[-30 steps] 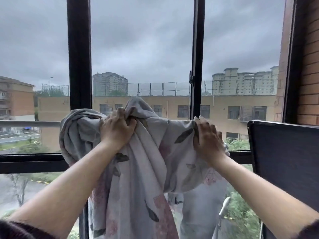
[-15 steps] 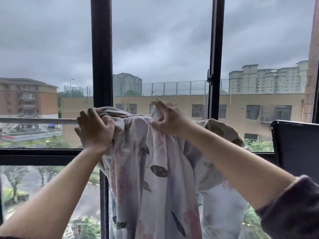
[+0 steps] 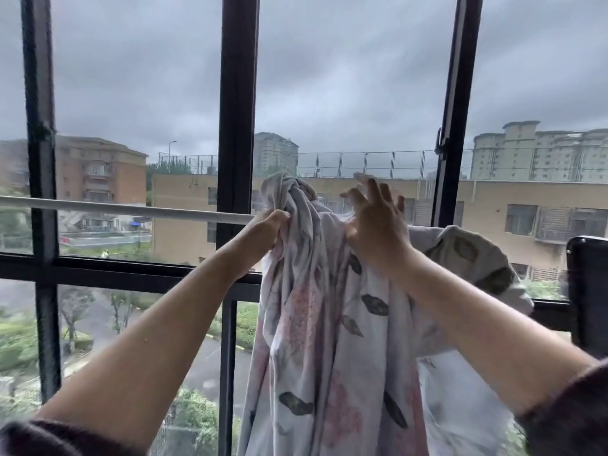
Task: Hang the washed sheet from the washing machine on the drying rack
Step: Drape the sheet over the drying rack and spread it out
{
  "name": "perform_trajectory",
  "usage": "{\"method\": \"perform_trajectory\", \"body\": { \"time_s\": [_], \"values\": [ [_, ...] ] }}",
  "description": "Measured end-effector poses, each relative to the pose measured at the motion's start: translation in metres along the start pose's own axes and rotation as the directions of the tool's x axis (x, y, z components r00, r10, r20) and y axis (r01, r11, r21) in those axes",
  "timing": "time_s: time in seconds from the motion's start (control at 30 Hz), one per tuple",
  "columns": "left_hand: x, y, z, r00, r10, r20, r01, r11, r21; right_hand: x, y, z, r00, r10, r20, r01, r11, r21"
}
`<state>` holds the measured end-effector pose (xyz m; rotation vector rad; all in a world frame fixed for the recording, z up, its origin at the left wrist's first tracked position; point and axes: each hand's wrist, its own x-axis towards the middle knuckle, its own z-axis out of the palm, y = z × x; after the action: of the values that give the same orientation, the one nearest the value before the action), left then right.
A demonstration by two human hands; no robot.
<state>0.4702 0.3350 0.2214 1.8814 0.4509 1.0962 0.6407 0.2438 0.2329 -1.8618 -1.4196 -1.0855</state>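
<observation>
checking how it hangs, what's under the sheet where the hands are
The white rail runs in from the left and goes under the bunched sheet. Its covered stretch cannot be seen.

flat grey daylight from twelve o'clock, overcast sky (image 3: pixel 345 77), sheet (image 3: pixel 312 324) backlit, shadows soft; window bars (image 3: pixel 237 110) lean at nine and three o'clock, right hand (image 3: pixel 375 222) slightly blurred.

Left grip (image 3: pixel 269 228) clenched, right grip (image 3: pixel 375 222) splayed, arms raised
</observation>
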Motion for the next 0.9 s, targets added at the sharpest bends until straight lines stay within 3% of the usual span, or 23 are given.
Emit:
{"method": "perform_trajectory", "body": {
  "time_s": [0.1, 0.2, 0.27, 0.33, 0.4, 0.47, 0.5, 0.6, 0.67, 0.73, 0.8, 0.9],
  "values": [
    [-0.007, -0.014, -0.014, 0.997, -0.015, 0.078, 0.011, 0.999, 0.050, -0.051, -0.034, 0.003, 0.970, -0.034, -0.240, 0.075, 0.984, 0.161],
    [-0.016, -0.040, -0.030, 0.981, -0.015, 0.191, 0.015, 1.000, 0.001, -0.098, -0.062, 0.023, 0.999, 0.027, -0.042, -0.009, 0.929, 0.369],
    [-0.017, -0.052, -0.034, 0.953, -0.001, 0.303, 0.025, 0.997, -0.076, -0.113, -0.076, 0.038, 0.991, 0.091, 0.100, -0.123, 0.908, 0.401],
    [-0.017, -0.061, -0.038, 0.913, 0.043, 0.406, 0.028, 0.985, -0.169, -0.114, -0.086, 0.047, 0.972, 0.194, 0.132, -0.228, 0.911, 0.344],
    [-0.019, -0.072, -0.045, 0.884, 0.088, 0.459, 0.083, 0.937, -0.340, -0.108, -0.091, 0.050, 0.953, 0.282, 0.107, -0.301, 0.868, 0.394],
    [-0.017, -0.088, -0.047, 0.910, 0.084, 0.405, 0.117, 0.887, -0.447, -0.098, -0.087, 0.050, 0.934, 0.343, 0.100, -0.350, 0.820, 0.453],
    [-0.014, -0.098, -0.049, 0.940, 0.047, 0.338, 0.106, 0.901, -0.420, -0.093, -0.087, 0.052, 0.922, 0.374, 0.102, -0.377, 0.803, 0.462],
    [0.006, -0.134, -0.050, 0.990, -0.057, 0.131, 0.068, 0.995, -0.079, -0.082, -0.094, 0.053, 0.874, 0.468, 0.133, -0.456, 0.693, 0.558],
    [0.016, -0.151, -0.046, 0.987, -0.089, 0.137, 0.079, 0.994, 0.079, -0.074, -0.097, 0.054, 0.842, 0.517, 0.153, -0.486, 0.605, 0.630],
    [0.030, -0.155, -0.042, 0.977, -0.102, 0.188, 0.089, 0.993, 0.077, -0.064, -0.100, 0.052, 0.821, 0.550, 0.156, -0.500, 0.558, 0.662],
    [0.043, -0.156, -0.038, 0.974, -0.044, 0.224, 0.017, 0.992, 0.122, -0.055, -0.103, 0.046, 0.805, 0.580, 0.122, -0.505, 0.565, 0.653],
    [0.064, -0.155, -0.040, 0.991, 0.005, 0.131, -0.015, 0.997, 0.076, -0.046, -0.095, 0.026, 0.778, 0.628, 0.022, -0.540, 0.650, 0.535]
  ]
}}
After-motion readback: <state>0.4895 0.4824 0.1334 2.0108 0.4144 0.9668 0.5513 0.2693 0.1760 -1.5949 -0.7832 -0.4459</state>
